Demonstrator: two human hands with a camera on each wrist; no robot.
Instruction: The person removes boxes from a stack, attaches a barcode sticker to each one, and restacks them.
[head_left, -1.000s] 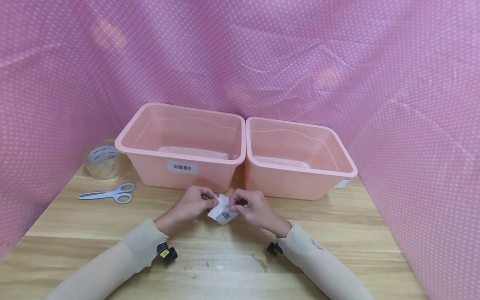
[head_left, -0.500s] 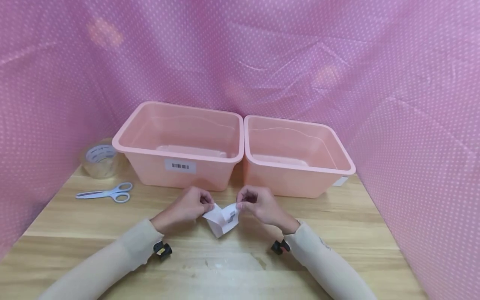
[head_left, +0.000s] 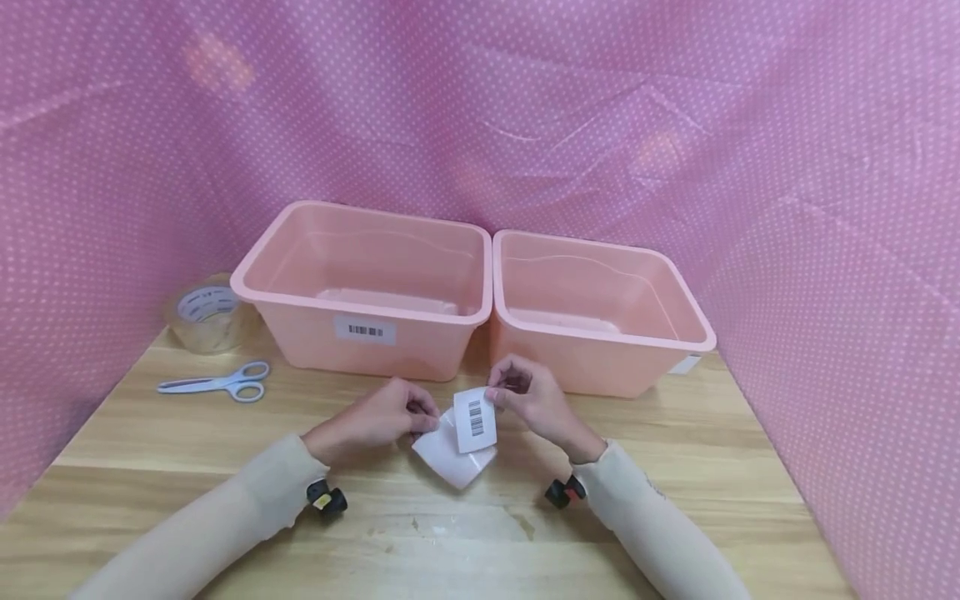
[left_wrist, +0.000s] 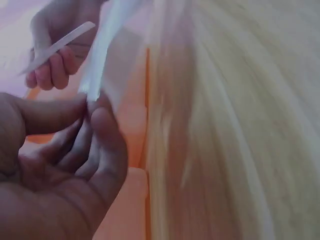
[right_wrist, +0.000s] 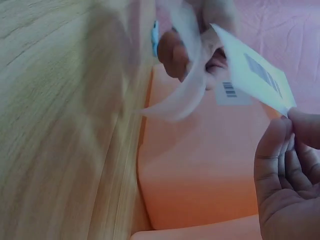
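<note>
My right hand (head_left: 534,402) pinches a white barcode sticker (head_left: 476,421) by its upper right corner, between thumb and fingertips. The barcode faces up in the head view, and the sticker overlaps a blank white backing sheet (head_left: 450,462). My left hand (head_left: 392,414) pinches that sheet by its upper left edge. Seen edge-on in the left wrist view, the backing sheet (left_wrist: 102,55) rises from between thumb and forefinger. In the right wrist view it is a blurred, curled strip (right_wrist: 182,95), apart from the sticker (right_wrist: 257,72). Both papers are above the wooden table (head_left: 420,550).
Behind the hands, two pink bins (head_left: 375,354) (head_left: 570,367) stand side by side. The left bin bears a barcode label (head_left: 364,331) on its front; a white label (head_left: 684,364) shows at the right bin's side. Blue scissors (head_left: 217,384) and a clear tape roll (head_left: 210,321) lie left.
The sticker has come away from its backing sheet and moved to the right with my right hand. The sheet stays in my left hand, now largely bare.
</note>
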